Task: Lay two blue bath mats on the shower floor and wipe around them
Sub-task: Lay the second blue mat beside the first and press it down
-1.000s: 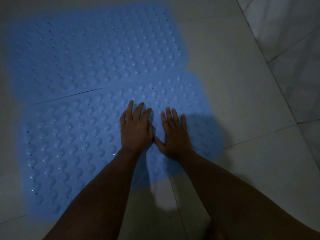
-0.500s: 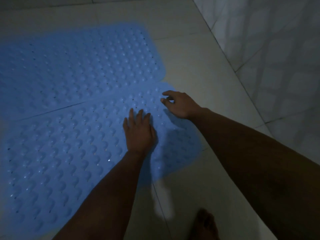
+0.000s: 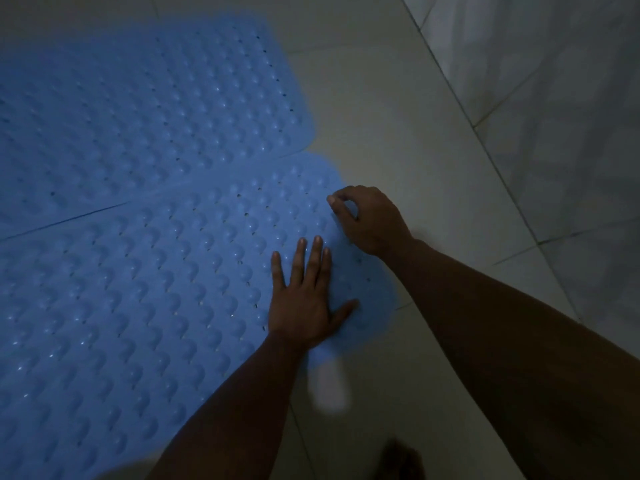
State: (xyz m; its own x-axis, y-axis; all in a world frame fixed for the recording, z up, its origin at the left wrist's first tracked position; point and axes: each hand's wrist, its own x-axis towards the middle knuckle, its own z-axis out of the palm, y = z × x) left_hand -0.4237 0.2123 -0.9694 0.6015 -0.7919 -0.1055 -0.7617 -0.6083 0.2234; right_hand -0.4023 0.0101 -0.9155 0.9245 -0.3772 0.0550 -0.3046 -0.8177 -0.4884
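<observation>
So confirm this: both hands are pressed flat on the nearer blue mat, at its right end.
Not quite. In the head view only the left hand lies flat on the nearer blue mat; the right hand has curled fingers at the mat's right end.

Left hand (image 3: 304, 306) flat (fingers straight); right hand (image 3: 370, 220) curled.

Both bath mats are blue: the near bath mat (image 3: 145, 306) and the far bath mat (image 3: 156, 109) carry rows of raised rounded bumps dotted with small dark holes. The floor tiles (image 3: 398, 133) are plain off-white; the wall tiles (image 3: 561, 116) show faint grey mottling.
</observation>
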